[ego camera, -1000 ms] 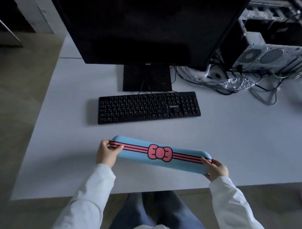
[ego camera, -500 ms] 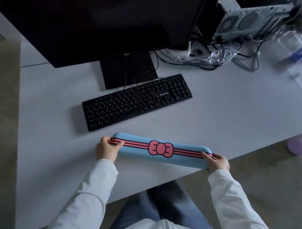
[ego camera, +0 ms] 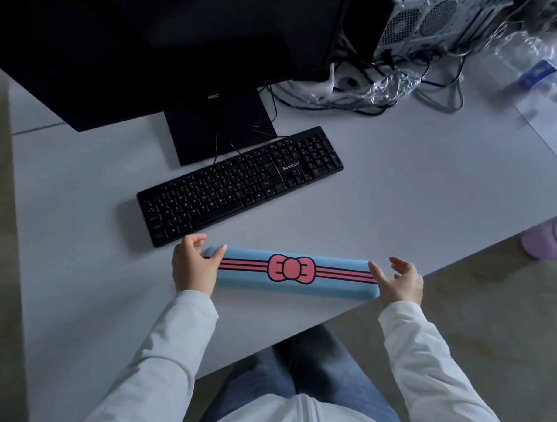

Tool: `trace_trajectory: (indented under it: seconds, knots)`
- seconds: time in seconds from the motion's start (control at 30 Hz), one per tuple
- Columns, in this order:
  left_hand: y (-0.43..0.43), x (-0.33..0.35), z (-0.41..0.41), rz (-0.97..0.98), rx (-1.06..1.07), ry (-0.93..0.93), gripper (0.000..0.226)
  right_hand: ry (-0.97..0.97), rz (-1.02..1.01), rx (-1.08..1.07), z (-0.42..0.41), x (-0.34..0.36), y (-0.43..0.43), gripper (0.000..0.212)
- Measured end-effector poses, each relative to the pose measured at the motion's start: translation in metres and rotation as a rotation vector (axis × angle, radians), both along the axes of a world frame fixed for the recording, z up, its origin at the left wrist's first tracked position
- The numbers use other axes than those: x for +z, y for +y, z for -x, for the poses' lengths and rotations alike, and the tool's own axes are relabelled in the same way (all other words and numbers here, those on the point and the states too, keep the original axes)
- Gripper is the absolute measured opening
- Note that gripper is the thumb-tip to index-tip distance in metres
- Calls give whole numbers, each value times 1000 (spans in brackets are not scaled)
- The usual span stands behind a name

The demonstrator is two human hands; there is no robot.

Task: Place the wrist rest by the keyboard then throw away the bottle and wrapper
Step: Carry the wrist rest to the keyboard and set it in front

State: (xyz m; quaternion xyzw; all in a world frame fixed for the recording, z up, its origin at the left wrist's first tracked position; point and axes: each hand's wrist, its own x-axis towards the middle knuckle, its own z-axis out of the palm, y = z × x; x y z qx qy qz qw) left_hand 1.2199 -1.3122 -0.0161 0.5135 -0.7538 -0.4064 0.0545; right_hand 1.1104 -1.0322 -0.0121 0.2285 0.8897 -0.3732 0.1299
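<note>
A light blue wrist rest [ego camera: 292, 270] with pink stripes and a pink bow lies on the white desk [ego camera: 428, 189], just in front of the black keyboard [ego camera: 238, 183] and at a slight angle to it. My left hand [ego camera: 194, 267] is at its left end, thumb resting on it and fingers lifted apart. At the right end, my right hand [ego camera: 399, 282] has spread fingers, with only the thumb touching. A clear plastic bottle [ego camera: 524, 60] with a blue label lies at the far right of the desk. A crinkled clear wrapper [ego camera: 389, 88] sits among the cables.
A dark monitor [ego camera: 170, 50] on its stand is behind the keyboard. A computer case [ego camera: 437, 16] and tangled cables fill the back right. A purple container [ego camera: 549, 239] stands on the floor past the desk's right edge. My legs are under the near edge.
The wrist rest has come down closer to the keyboard and rests on the desk. Both hands have loosened from closed grips to spread fingers. The view has swung right, showing the bottle.
</note>
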Motion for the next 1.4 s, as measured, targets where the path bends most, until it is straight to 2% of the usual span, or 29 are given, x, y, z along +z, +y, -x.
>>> trace_trajectory:
  seconds: [0.13,0.27,0.37,0.6,0.7,0.8,0.9,1.03,1.2,1.4]
  knots:
    - [14,-1,2,46,-102,-51,45,-4,-69,72,-6,-2,-9,55]
    - [13,-1,-2,48,2,-218,54,-132,-83,-37,-6,-8,-4,61]
    - [7,-4,-9,-22,86,-281,60,-218,-67,-99,-6,-15,2,63]
    - [-1,-12,-7,-166,60,-218,61,-322,-35,-86,0,-21,2,55]
    - [-4,-11,-6,-221,83,-194,63,-317,-3,-102,4,-19,2,51]
    - [-6,-12,-9,-300,115,-131,51,-266,82,-139,7,-18,1,48]
    - [-5,-13,-16,-353,183,-63,50,-230,191,-183,9,-13,-2,46]
    - [0,-9,-25,-373,295,13,46,-196,224,-81,27,-6,-13,43]
    - [8,-6,-28,-357,476,64,44,-126,175,110,62,-4,-39,42]
    - [13,-8,-21,-325,576,93,40,-108,104,271,94,-14,-56,31]
